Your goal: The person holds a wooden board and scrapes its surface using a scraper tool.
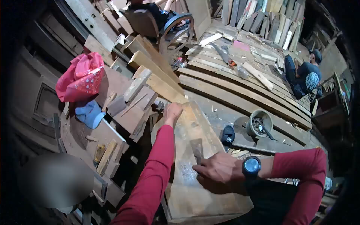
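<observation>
A pale wooden board point(210, 202) lies lengthwise in front of me. My left hand point(173, 112) is closed over its far left edge. My right hand point(219, 167), with a watch point(251, 165) on the wrist, grips a flat-bladed scraper point(196, 146) low over the middle of the board. Its blade points away from me; the handle is mostly hidden in my fingers. Beside those fingers, a greyish smeared patch point(186, 171) marks the wood.
Left stands a bench with wood offcuts point(129, 108), a pink bag point(80, 77) and a blue cap point(90, 113). Long planks point(240, 93), a bucket point(259, 123) and a sandal point(228, 135) lie ahead. One person point(303, 73) sits at right, another sits in a chair point(140, 22); a blurred shape is lower left.
</observation>
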The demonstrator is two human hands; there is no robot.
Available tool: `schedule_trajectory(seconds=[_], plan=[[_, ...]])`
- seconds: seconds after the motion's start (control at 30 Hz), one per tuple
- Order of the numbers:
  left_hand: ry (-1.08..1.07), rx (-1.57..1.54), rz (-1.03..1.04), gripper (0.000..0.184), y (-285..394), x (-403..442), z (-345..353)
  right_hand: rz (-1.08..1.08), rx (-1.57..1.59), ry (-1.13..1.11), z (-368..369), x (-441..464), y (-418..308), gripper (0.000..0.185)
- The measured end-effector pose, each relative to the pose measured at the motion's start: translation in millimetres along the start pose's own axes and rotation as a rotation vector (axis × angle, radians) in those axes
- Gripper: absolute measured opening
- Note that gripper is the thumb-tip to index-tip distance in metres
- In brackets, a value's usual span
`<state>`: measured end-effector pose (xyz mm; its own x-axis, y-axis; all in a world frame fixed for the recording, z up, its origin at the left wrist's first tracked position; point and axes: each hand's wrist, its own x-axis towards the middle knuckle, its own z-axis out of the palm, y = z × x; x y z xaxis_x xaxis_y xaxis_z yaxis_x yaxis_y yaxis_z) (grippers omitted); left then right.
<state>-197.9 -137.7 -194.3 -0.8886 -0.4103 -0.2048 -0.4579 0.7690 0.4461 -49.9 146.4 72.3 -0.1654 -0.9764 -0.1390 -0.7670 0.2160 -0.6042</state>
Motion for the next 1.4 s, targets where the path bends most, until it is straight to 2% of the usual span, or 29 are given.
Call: schedule_trajectory(seconds=[0.07, 0.17, 0.23, 0.27, 0.4, 0.47, 0.57, 0.63, 0.67, 0.77, 0.83, 0.9, 0.97, 1.0, 1.07, 1.1, 1.13, 1.23, 1.3, 1.37, 1.4], plan=[[-0.03, 0.024, -0.041, 0.049, -5, -10, -1, -0.126, 0.08, 0.024, 9, 1, -6, 0.021], [-0.032, 0.064, -0.015, 0.048, 14, -15, -16, 0.039, 0.056, -0.097, 10, 3, -4, 0.019], [-0.093, 0.021, -0.032, 0.049, 17, -14, -19, 0.089, -0.013, 0.04, 19, 3, 16, 0.019], [-0.085, 0.006, -0.003, 0.05, 11, -11, -15, 0.085, -0.017, 0.016, 13, 0, 11, 0.02], [-0.103, 0.044, 0.003, 0.05, -7, 4, 4, -0.128, 0.054, 0.002, 5, 4, -6, 0.024], [-0.093, 0.074, -0.022, 0.05, -20, 29, 31, -0.056, 0.016, -0.052, 18, 7, 6, 0.023], [-0.085, 0.03, 0.005, 0.049, -9, 13, 13, 0.12, -0.056, -0.023, 21, 8, 21, 0.021], [-0.088, 0.05, 0.022, 0.049, -13, 21, 14, 0.046, -0.013, 0.014, 5, 5, 7, 0.022], [-0.065, 0.039, 0.011, 0.05, -14, 17, 14, -0.066, -0.012, 0.014, 4, 6, 7, 0.023], [-0.082, 0.092, 0.038, 0.049, -14, 17, 19, -0.15, 0.031, 0.002, 10, 5, -5, 0.029], [-0.093, 0.194, 0.135, 0.049, -46, 50, 62, -0.009, -0.041, -0.032, 26, 6, 11, 0.025], [-0.094, 0.146, 0.102, 0.05, -42, 47, 58, 0.121, -0.053, 0.03, 17, 5, 17, 0.023], [-0.084, 0.037, -0.019, 0.051, -15, 20, 20, 0.025, -0.019, 0.059, 9, 4, 12, 0.023], [-0.006, 0.059, 0.012, 0.048, -9, 8, 12, -0.03, 0.021, 0.051, 4, 4, 2, 0.024], [-0.054, 0.047, -0.026, 0.048, -9, 1, 7, -0.144, 0.082, 0.072, 7, 3, -6, 0.024], [-0.071, 0.038, -0.03, 0.048, -3, 4, 4, -0.096, 0.065, 0.038, 9, 3, -4, 0.024], [-0.11, 0.143, 0.146, 0.049, -39, 43, 52, -0.044, 0.051, 0.009, 13, 4, -1, 0.024], [-0.105, 0.023, -0.028, 0.048, 5, -3, -6, 0.116, -0.019, -0.029, 24, 6, 23, 0.023], [-0.096, 0.015, -0.035, 0.048, 18, -18, -24, 0.087, -0.019, 0.01, 4, 3, 0, 0.024], [-0.098, 0.03, 0.015, 0.048, -16, 17, 18, -0.109, 0.058, 0.031, 2, 3, -7, 0.024], [-0.093, 0.028, -0.013, 0.048, -13, 11, 12, -0.167, 0.069, 0.051, 9, 4, -8, 0.024]])
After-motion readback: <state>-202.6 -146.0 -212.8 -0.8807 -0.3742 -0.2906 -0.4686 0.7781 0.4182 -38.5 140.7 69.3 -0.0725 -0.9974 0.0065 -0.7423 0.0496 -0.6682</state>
